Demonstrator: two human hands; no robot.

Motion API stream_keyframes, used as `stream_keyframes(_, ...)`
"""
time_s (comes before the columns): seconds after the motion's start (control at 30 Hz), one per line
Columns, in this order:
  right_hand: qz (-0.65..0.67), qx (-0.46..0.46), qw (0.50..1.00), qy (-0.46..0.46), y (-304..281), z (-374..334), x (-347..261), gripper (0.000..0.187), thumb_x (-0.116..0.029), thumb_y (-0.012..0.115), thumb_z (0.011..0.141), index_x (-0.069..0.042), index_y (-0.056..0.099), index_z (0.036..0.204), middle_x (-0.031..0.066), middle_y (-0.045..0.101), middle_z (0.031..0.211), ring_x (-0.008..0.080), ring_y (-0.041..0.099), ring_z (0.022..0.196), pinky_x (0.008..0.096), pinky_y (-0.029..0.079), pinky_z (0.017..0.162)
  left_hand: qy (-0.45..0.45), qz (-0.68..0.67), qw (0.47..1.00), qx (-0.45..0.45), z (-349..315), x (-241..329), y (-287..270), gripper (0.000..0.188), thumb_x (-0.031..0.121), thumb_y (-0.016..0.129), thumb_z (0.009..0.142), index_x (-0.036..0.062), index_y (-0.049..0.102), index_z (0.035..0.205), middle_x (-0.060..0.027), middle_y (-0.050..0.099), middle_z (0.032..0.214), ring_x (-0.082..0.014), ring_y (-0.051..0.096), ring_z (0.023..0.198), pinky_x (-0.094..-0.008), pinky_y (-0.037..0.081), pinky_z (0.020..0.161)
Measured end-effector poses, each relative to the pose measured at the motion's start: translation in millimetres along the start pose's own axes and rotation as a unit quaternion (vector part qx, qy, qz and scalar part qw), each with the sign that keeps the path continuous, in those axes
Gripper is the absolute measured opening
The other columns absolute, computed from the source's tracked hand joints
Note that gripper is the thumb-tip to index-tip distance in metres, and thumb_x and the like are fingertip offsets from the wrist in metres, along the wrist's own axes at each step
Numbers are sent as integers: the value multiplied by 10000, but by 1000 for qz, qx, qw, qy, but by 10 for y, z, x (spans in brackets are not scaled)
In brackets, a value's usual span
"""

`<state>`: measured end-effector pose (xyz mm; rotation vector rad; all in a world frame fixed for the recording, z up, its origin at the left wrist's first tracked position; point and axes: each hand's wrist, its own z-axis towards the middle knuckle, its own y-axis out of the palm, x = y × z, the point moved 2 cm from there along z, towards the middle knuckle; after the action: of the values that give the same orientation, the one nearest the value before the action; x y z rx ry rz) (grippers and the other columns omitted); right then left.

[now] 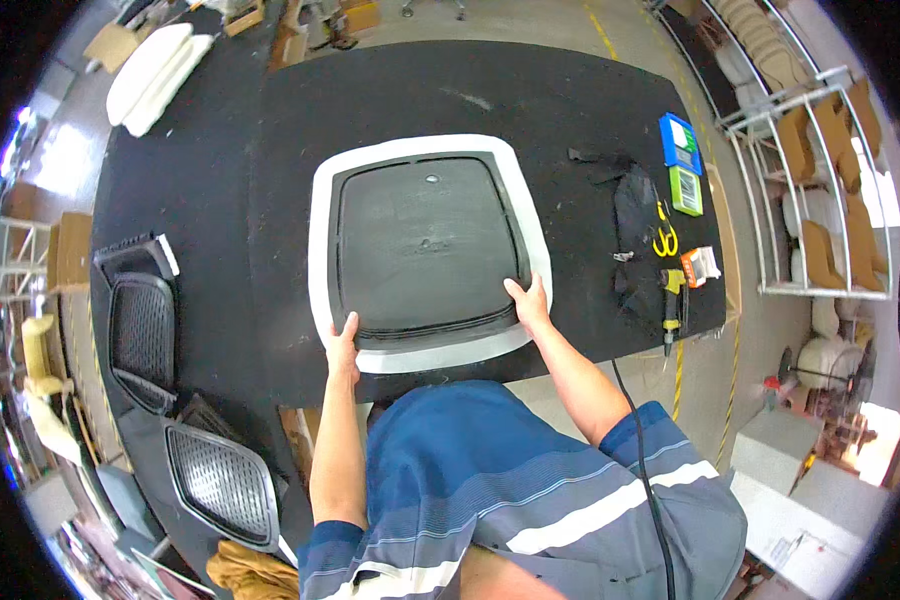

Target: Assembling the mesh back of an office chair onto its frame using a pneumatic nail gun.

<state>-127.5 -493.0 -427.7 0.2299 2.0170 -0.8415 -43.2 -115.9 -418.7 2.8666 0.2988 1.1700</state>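
A squarish chair seat panel [430,240] lies on the black work table in front of me, its dark plastic face up and a white padded border around it. My left hand [342,352] grips its near left corner, thumb on top at the border and fingers mostly hidden at the edge. On the near right side, my right hand [530,304] clasps the border, with its thumb reaching onto the dark plastic and the other fingers out of sight. Both hands are closed on the panel.
Black perforated panels [142,340] lie along the table's left side, with white cushions [158,75] at the far left. Yellow-handled scissors [665,235], a power screwdriver [672,300], black fabric [630,215] and small boxes [684,190] sit at the right. A black cable [642,450] crosses my right side.
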Motion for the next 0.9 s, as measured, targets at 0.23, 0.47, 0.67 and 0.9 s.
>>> stream_keyframes(0.23, 40, 22, 999, 1, -68, -61, -56, 624, -263, 732, 824, 35, 448, 1292, 212, 619, 1173, 298, 606, 1089, 372, 457, 952, 115, -1, 993, 32, 47, -23, 110, 601, 75, 732, 822, 19, 439, 1344, -109, 603, 1183, -228, 569, 1081, -370, 435, 975)
stream_keyframes(0.47, -16, 40, 999, 11, 31, -4, 120, 760, -384, 732, 813, 58, 409, 1340, 276, 582, 1233, 372, 563, 1172, 411, 438, 983, 81, 25, 996, 30, 190, -66, 53, 524, 67, 710, 844, 31, 483, 1316, -86, 601, 1188, -215, 568, 1068, -353, 428, 965)
stream_keyframes(0.67, -5, 45, 999, -18, 8, -109, 9, 690, -333, 727, 828, 47, 426, 1320, 257, 587, 1227, 359, 580, 1145, 401, 448, 968, 80, 31, 995, 54, 206, -115, -1, 567, 68, 709, 848, 26, 443, 1346, -87, 578, 1221, -207, 564, 1076, -343, 428, 967)
stream_keyframes(0.9, 32, 30, 999, -22, -4, -48, 74, 662, -301, 733, 820, 32, 432, 1306, 242, 604, 1189, 342, 588, 1125, 394, 451, 952, 82, -7, 996, 23, 181, -169, 15, 622, 63, 716, 841, 22, 396, 1373, -100, 543, 1262, -219, 534, 1134, -348, 411, 995)
